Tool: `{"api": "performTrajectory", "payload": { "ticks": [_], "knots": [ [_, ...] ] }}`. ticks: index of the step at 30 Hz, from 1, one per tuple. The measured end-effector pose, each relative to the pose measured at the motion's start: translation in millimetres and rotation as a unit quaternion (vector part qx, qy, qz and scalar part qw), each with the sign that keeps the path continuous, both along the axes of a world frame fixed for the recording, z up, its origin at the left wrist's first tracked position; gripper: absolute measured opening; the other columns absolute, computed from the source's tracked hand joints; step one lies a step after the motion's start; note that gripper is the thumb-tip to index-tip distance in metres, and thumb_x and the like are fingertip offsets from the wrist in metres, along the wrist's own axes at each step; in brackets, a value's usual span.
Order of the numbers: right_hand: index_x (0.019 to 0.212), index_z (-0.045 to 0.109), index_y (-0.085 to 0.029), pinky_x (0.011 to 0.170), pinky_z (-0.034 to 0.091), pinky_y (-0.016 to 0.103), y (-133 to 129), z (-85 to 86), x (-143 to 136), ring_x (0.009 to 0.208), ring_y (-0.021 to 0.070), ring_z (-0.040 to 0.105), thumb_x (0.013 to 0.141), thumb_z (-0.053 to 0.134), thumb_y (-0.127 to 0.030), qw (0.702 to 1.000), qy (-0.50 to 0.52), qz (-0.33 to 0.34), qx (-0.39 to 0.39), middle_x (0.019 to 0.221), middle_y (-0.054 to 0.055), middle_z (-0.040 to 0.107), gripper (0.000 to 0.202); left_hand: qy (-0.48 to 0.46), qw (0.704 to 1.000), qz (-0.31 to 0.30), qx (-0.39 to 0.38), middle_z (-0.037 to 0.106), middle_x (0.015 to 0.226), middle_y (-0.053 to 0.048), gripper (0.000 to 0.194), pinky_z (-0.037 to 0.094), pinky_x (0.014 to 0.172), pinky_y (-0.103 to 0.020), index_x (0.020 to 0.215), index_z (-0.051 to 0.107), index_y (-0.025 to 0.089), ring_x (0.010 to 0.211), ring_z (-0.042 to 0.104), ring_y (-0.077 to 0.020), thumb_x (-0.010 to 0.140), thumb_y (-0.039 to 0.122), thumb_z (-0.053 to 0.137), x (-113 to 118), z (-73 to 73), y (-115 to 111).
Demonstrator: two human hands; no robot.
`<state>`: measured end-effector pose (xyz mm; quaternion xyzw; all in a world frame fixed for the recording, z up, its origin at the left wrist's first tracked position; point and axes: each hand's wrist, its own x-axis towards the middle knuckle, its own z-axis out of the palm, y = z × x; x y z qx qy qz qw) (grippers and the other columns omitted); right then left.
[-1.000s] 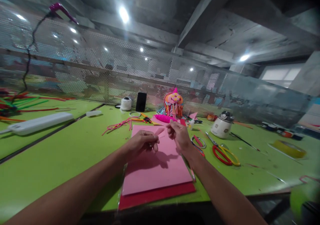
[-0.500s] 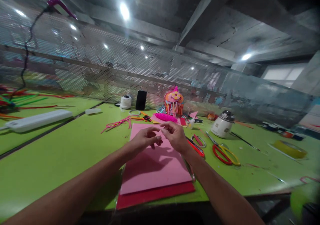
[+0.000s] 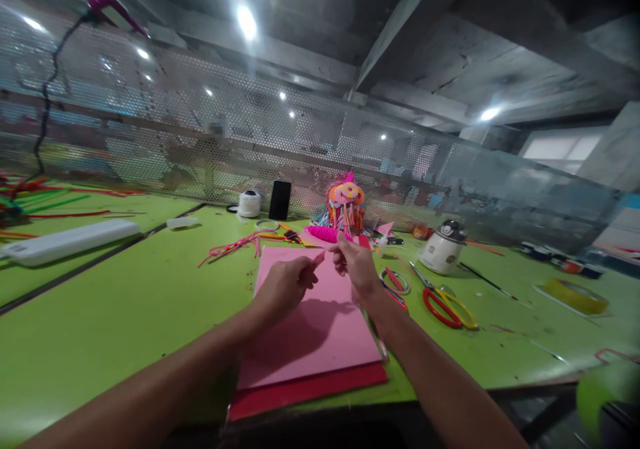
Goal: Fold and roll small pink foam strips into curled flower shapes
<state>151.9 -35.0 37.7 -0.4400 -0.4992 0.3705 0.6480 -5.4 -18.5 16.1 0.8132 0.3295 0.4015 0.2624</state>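
Above a stack of pink paper (image 3: 310, 342) my left hand (image 3: 285, 282) is closed, pinching a small piece of pink paper (image 3: 319, 258) that points up and right from its fingertips. My right hand (image 3: 355, 262) is just beside it, thumb and fingers pressed together. Whatever lies between the right fingertips is too small to make out. A red sheet (image 3: 310, 390) shows beneath the pink stack at the near edge. Behind my hands lies a bright pink fuzzy bundle (image 3: 323, 234), and past it stands a colourful fringed figure (image 3: 346, 202).
To the right lie scissors (image 3: 450, 308), a tape roll (image 3: 395, 280), a white pot (image 3: 443, 249) and a wide yellow tape roll (image 3: 575, 297). A phone (image 3: 280, 200) stands at the back. Pink pipe cleaners (image 3: 233, 248) and a power strip (image 3: 75, 241) are left.
My hands have gone from loosely curled fingers to tighter pinches. The small pink paper piece now shows clearly in my left fingers, and my right hand has turned slightly upright.
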Motion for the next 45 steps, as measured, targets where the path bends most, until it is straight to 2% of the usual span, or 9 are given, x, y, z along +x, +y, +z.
{"api": "performTrajectory", "payload": {
  "ticks": [2,4,7,11,17,25,34,39,45],
  "knots": [
    [0.07,0.063,-0.012,0.053,0.04,0.021,-3.9,5.0,2.9,0.056,0.0088,0.049,0.078,0.054,-0.051,0.998,-0.012,0.062,0.03,0.062,0.002,0.054,0.041,-0.119,0.971,-0.077,-0.194,0.069,0.072,-0.011,0.028,0.047,0.052,-0.027,0.078,0.059,0.011,0.058,0.063,-0.017,0.085,0.036,0.049,-0.1,4.5,1.5],
    [0.071,0.063,-0.013,0.061,0.044,0.025,-9.4,7.2,2.2,0.064,0.011,0.053,0.08,0.054,-0.05,0.986,-0.054,0.153,0.042,0.067,0.003,0.056,0.039,-0.203,0.916,-0.157,-0.309,0.07,0.078,-0.013,0.028,0.048,0.056,-0.026,0.082,0.062,0.01,0.066,0.065,-0.0178,0.082,0.037,0.056,-1.6,8.0,1.6],
    [0.07,0.061,-0.014,0.051,0.04,0.023,-16.6,4.8,-4.3,0.051,0.0084,0.045,0.078,0.06,-0.046,0.97,-0.083,0.228,0.031,0.056,-0.002,0.047,0.033,-0.26,0.861,-0.227,-0.374,0.07,0.08,-0.013,0.026,0.048,0.06,-0.024,0.082,0.066,0.008,0.071,0.066,-0.0175,0.078,0.033,0.063,-3.4,11.1,-1.7],
    [0.077,0.064,-0.012,0.038,0.026,0.018,-18.5,-0.8,-12.1,0.041,0.0043,0.029,0.079,0.059,-0.045,0.972,-0.048,0.231,0.018,0.049,-0.005,0.037,0.033,-0.271,0.835,-0.261,-0.401,0.07,0.078,-0.013,0.022,0.049,0.059,-0.025,0.079,0.067,0.007,0.072,0.066,-0.0189,0.076,0.029,0.066,-1.4,14.0,-8.3],
    [0.077,0.065,-0.012,0.039,0.031,0.018,-16.5,-2.6,-14.2,0.042,0.0041,0.035,0.075,0.063,-0.046,0.981,-0.011,0.194,-0.018,0.055,-0.002,0.047,0.034,-0.288,0.84,-0.258,-0.38,0.069,0.086,-0.013,0.023,0.051,0.06,-0.027,0.09,0.066,0.009,0.075,0.066,-0.0197,0.079,0.029,0.063,0.0,17.0,-12.3],
    [0.071,0.06,-0.013,0.043,0.041,0.022,-15.9,-4.1,-19.2,0.045,0.0081,0.043,0.073,0.061,-0.055,0.978,0.034,0.203,-0.04,0.049,-0.003,0.044,0.041,-0.282,0.854,-0.248,-0.359,0.069,0.087,-0.016,0.027,0.053,0.06,-0.029,0.086,0.066,0.007,0.078,0.066,-0.0226,0.078,0.032,0.064,-0.7,14.4,-8.7],
    [0.063,0.048,-0.016,0.038,0.034,0.02,-7.4,-14.1,-19.7,0.039,0.0051,0.031,0.08,0.057,-0.049,0.972,0.043,0.232,-0.008,0.046,-0.008,0.031,0.038,-0.269,0.876,-0.192,-0.352,0.07,0.076,-0.014,0.027,0.048,0.052,-0.025,0.082,0.066,0.007,0.066,0.066,-0.0193,0.074,0.033,0.068,-0.9,8.5,-3.5],
    [0.081,0.063,-0.012,0.037,0.027,0.018,-10.9,-9.6,-17.0,0.04,0.0044,0.032,0.078,0.062,-0.039,0.979,-0.015,0.204,-0.005,0.051,-0.004,0.046,0.027,-0.265,0.865,-0.236,-0.354,0.069,0.078,-0.013,0.031,0.05,0.057,-0.028,0.092,0.065,0.009,0.067,0.066,-0.0195,0.076,0.036,0.064,-2.9,9.0,-5.3],
    [0.077,0.068,-0.013,0.043,0.036,0.02,-11.6,-8.4,-17.3,0.05,0.0083,0.047,0.075,0.064,-0.039,0.983,-0.024,0.183,0.0,0.06,0.001,0.057,0.026,-0.261,0.875,-0.217,-0.344,0.068,0.081,-0.013,0.035,0.051,0.06,-0.031,0.095,0.065,0.009,0.074,0.065,-0.0213,0.079,0.04,0.06,-2.6,10.5,-5.6]
  ]
}}
